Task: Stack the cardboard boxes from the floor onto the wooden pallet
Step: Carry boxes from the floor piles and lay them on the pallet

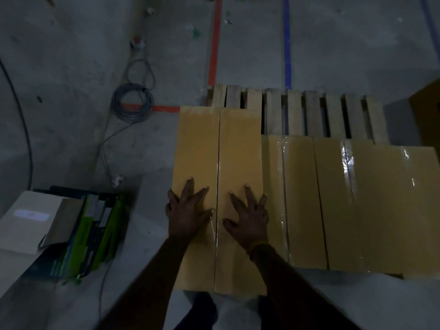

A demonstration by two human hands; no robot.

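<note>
Head: flat, smooth, perhaps taped cardboard box (217, 163)

We observe the left hand (188, 215) and right hand (247, 217) pressed flat, fingers spread, on a taped cardboard box (217, 163) atop the wooden pallet (295, 110). Further boxes (345, 198) lie alongside.

bare forearms, yellow band (258, 245) on right wrist

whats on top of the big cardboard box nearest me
Both hands lie flat on the cardboard box, fingers spread: the left hand left of its centre seam, the right hand right of it. Nothing else is on its top. What it rests on is covered.
</note>
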